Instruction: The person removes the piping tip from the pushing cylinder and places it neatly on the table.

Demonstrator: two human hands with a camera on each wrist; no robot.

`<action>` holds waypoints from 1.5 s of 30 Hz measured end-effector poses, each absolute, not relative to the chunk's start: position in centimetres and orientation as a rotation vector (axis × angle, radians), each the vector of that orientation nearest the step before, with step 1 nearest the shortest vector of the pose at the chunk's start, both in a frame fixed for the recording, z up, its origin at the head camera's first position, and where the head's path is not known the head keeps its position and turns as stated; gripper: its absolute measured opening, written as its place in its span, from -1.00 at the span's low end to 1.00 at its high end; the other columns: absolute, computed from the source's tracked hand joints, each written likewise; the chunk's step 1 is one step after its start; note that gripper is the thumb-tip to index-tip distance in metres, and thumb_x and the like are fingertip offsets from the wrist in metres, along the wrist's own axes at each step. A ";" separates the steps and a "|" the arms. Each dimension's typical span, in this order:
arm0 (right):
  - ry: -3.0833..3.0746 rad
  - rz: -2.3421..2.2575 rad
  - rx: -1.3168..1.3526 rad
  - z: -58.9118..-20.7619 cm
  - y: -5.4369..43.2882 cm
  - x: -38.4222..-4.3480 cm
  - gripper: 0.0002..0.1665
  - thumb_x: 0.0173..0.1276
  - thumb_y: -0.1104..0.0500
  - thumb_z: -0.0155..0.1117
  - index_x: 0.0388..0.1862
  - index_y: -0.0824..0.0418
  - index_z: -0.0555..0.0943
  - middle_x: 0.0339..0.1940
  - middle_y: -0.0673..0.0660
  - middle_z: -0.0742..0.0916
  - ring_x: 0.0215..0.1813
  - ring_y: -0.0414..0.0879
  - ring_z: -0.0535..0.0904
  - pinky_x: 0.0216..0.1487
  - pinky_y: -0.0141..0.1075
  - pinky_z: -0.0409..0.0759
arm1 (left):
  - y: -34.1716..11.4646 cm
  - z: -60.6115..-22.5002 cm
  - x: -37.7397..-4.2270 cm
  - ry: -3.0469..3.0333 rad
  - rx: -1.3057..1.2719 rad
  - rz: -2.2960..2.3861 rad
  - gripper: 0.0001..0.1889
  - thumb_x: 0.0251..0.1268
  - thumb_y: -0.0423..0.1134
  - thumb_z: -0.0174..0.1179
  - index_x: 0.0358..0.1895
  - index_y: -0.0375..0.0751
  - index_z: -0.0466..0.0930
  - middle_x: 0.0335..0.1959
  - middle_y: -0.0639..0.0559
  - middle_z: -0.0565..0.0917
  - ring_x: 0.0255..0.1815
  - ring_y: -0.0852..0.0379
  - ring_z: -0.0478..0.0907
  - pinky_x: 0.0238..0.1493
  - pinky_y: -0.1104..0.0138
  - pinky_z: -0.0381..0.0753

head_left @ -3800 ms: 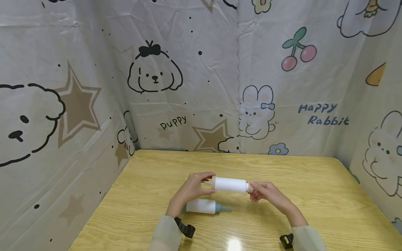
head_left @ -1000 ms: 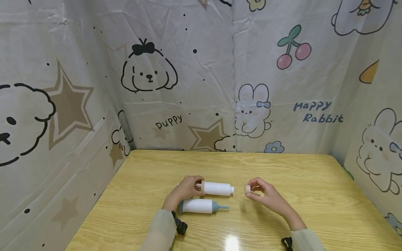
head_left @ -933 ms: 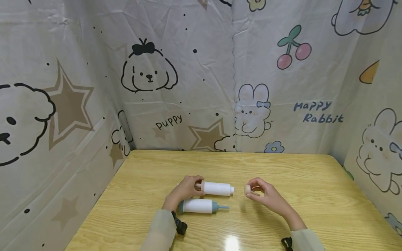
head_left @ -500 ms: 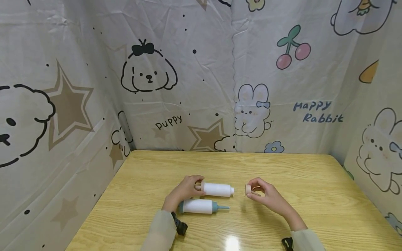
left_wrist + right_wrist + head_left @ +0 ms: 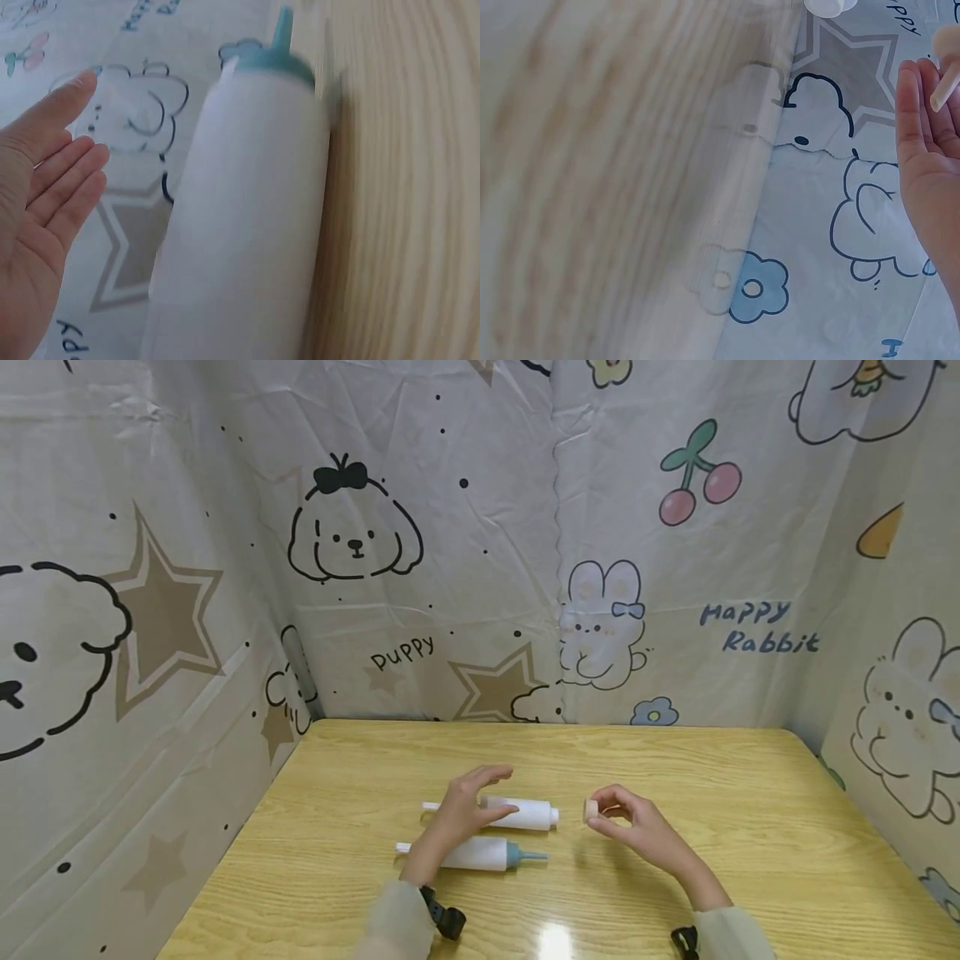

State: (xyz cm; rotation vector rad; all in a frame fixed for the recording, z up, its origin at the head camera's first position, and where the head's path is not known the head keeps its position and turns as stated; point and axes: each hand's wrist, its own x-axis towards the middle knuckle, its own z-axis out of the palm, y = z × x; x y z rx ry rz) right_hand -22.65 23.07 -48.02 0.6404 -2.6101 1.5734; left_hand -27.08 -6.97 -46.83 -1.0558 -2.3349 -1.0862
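My left hand (image 5: 459, 810) hovers with thumb and fingers spread beside a white tube (image 5: 534, 815) with a short white neck, lying on the table; a white rod sticks out of its left end. My hand covers its back part. Nearer me lies a similar white tube with a teal nozzle (image 5: 513, 855); the left wrist view shows this teal-nozzled tube (image 5: 247, 202) large beside my extended fingers. My right hand (image 5: 647, 828) pinches a beige nozzle cap (image 5: 591, 812) just right of the bare neck, apart from it. In the right wrist view the beige nozzle (image 5: 946, 86) points its narrow spout toward my palm.
The wooden table (image 5: 345, 893) carries both tubes near its middle. A printed cloth (image 5: 465, 568) hangs behind it and along both sides. Dark wrist cameras are strapped at both cuffs.
Earlier both hands held the tube raised, and the right hand pulled the beige nozzle cap off. The tube was lowered to the table; my left hand has just let go. Right hand barely moved since.
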 end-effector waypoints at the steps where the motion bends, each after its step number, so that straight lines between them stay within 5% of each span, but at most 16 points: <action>1: -2.608 1.576 0.645 -48.0 23.0 -22.6 -0.73 0.41 0.12 0.26 0.02 0.19 0.55 -0.07 0.13 0.67 -0.06 -0.35 0.58 0.04 -0.37 0.63 | -6.6 -46.9 -26.9 -2.315 -1.073 -1.089 -0.45 0.04 -0.27 0.47 0.15 -0.27 0.57 0.04 -0.16 0.70 0.00 -0.07 0.68 0.02 0.18 0.72; 20: -2.641 1.590 0.741 -47.8 21.0 -22.4 -0.76 0.43 0.10 0.23 -0.02 0.18 0.60 -0.08 0.12 0.71 -0.07 -0.31 0.60 0.05 -0.36 0.63 | -2.4 -48.2 -24.4 -2.328 -1.184 -1.086 -0.55 0.12 -0.19 0.42 0.10 -0.20 0.60 0.00 -0.04 0.71 0.04 0.08 0.67 0.09 0.36 0.68; 38: -2.686 1.622 0.782 -48.1 20.4 -22.3 -0.78 0.45 0.07 0.20 -0.03 0.13 0.60 -0.05 0.11 0.69 -0.06 -0.27 0.58 0.04 -0.33 0.60 | -2.0 -48.1 -23.9 -2.401 -1.201 -1.175 -0.62 0.17 -0.24 0.38 0.07 -0.18 0.63 0.02 -0.05 0.71 0.05 0.06 0.68 0.08 0.20 0.70; 45: -2.644 1.762 0.723 -48.1 21.1 -22.4 -0.68 0.55 0.09 0.05 0.08 0.27 0.56 0.01 0.23 0.67 -0.03 -0.31 0.61 0.06 -0.31 0.64 | -2.0 -47.9 -24.0 -2.351 -1.189 -1.117 -0.63 0.15 -0.20 0.39 0.04 -0.18 0.66 -0.02 -0.02 0.74 0.00 0.11 0.70 0.05 0.35 0.70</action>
